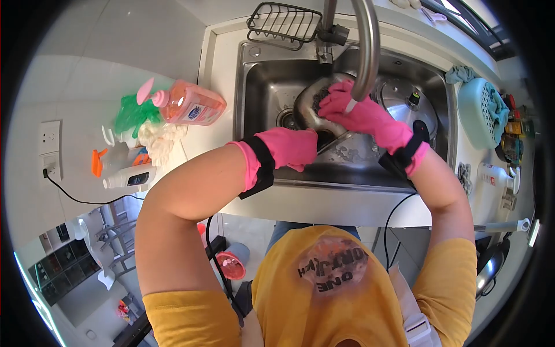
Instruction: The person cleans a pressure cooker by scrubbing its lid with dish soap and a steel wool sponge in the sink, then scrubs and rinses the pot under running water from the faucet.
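Both my hands wear pink rubber gloves with black straps round the wrists. My left hand is closed at the dark handle of a metal pan, which is held tilted over the sink. My right hand has its fingers bent and pressed against the pan's surface, on a dark, mesh-like scouring pad. The tap spout hangs just above the right hand. A round metal lid with a black knob lies in the right basin, beside my right hand.
A black wire rack stands behind the sink. To the left are a pink soap bottle, a green bag and a white bottle. A mint-green basket and a spray bottle stand at the right.
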`<state>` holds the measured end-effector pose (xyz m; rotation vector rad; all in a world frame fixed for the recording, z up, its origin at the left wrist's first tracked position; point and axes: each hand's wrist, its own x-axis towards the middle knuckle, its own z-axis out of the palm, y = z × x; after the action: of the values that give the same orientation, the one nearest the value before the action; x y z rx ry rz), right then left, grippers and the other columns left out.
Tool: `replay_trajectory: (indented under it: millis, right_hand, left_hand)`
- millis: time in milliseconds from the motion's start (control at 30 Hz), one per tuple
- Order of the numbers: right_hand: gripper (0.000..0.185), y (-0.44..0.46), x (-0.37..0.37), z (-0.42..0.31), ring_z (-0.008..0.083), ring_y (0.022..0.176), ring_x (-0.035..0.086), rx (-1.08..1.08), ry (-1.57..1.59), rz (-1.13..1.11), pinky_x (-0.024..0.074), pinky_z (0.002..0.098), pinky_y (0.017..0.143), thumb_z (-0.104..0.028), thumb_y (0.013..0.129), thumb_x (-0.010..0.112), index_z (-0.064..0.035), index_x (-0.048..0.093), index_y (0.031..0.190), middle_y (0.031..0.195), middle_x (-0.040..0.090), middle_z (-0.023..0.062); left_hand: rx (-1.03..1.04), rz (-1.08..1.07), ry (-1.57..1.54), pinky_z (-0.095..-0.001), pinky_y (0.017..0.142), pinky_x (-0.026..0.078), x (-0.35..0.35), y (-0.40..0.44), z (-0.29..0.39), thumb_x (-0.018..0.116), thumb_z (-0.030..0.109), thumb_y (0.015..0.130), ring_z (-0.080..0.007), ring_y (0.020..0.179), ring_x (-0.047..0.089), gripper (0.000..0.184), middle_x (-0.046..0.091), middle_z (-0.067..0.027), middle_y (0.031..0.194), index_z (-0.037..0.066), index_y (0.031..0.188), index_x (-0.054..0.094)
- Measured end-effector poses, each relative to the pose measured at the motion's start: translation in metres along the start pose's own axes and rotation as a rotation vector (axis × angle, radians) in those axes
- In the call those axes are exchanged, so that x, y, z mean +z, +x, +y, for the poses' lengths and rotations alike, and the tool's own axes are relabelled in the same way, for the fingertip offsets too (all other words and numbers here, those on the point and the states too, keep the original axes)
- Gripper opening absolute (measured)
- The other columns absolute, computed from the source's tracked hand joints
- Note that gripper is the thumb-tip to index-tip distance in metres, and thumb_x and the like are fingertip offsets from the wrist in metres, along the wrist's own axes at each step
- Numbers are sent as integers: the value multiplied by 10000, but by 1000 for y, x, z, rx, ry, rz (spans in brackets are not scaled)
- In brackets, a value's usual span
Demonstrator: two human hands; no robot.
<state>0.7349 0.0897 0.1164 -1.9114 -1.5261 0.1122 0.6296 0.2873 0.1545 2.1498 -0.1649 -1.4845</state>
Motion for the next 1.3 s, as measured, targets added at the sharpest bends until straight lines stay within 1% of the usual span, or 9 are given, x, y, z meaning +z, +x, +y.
replay_trajectory:
  millis: [200, 267, 333, 467, 567, 767, 1000, 1167, 1300]
  right_hand:
    - [106, -3, -6, -6, 283, 962, 616, 27, 94, -333, 482, 401, 872, -63, 701, 719, -108, 694, 793, 825, 665, 35]
    - [161, -1, 1, 16, 292, 861, 621, 218, 356, -223, 490, 411, 755, -36, 612, 701, -95, 709, 761, 796, 680, 40]
    - [160, 14, -14, 32, 298, 849, 622, -81, 33, -229, 496, 417, 740, -56, 602, 699, -99, 709, 756, 781, 675, 41]
    - [114, 19, 8, -12, 269, 880, 635, -53, -177, -469, 495, 408, 753, -91, 611, 694, -123, 708, 720, 787, 679, 36]
    - [106, 25, 2, 12, 273, 887, 638, -20, -13, -365, 490, 411, 759, -72, 631, 671, -118, 712, 717, 804, 692, 35]
    - [231, 17, 10, 2, 309, 891, 649, -110, 237, -326, 491, 410, 811, -11, 633, 628, -92, 728, 824, 880, 714, 65]
    - [247, 37, 25, 15, 279, 910, 659, 28, 112, -280, 489, 404, 817, 27, 673, 618, -78, 731, 864, 897, 717, 68]
    - [232, 23, 12, -11, 297, 960, 651, 5, 217, -557, 474, 412, 909, -31, 722, 620, -70, 726, 925, 982, 714, 109]
    - [307, 30, 33, 21, 290, 1010, 654, 13, -106, -116, 483, 426, 917, -67, 765, 640, -110, 715, 1059, 1055, 707, 80]
  left_hand:
    - [1, 53, 143, -398, 578, 498, 6, 5, -7, 535, 139, 838, -254, 652, 681, 327, 683, -115, 751, -3, 1130, 491]
    - [9, 85, 132, -410, 584, 495, 5, 1, -12, 550, 155, 835, -262, 687, 691, 337, 692, -115, 765, -4, 1127, 495]
    - [-9, 82, 150, -413, 556, 513, 9, 10, -20, 651, 148, 807, -273, 662, 699, 320, 693, -109, 763, -3, 1074, 559]
    - [66, 92, 298, -407, 549, 529, 7, -2, -16, 666, 133, 809, -260, 645, 704, 309, 705, -105, 781, 16, 1088, 601]
    - [-32, 57, -121, -405, 642, 518, 2, -27, -13, 567, 125, 838, -290, 751, 705, 344, 706, -133, 878, 8, 1158, 517]
    - [36, 40, 11, -396, 654, 555, 4, -28, -28, 539, 137, 867, -265, 782, 720, 334, 693, -155, 963, 28, 1183, 536]
    - [80, 96, 75, -338, 647, 562, 5, -42, -28, 535, 157, 876, -219, 754, 718, 287, 689, -101, 917, 110, 1153, 595]
    - [180, 167, 121, -325, 588, 532, 10, -33, -44, 545, 205, 880, -194, 640, 671, 240, 666, -48, 827, 156, 1105, 613]
    - [48, 156, 94, -307, 572, 500, 1, -55, -25, 520, 288, 937, -172, 610, 629, 225, 633, -31, 761, 172, 1093, 632]
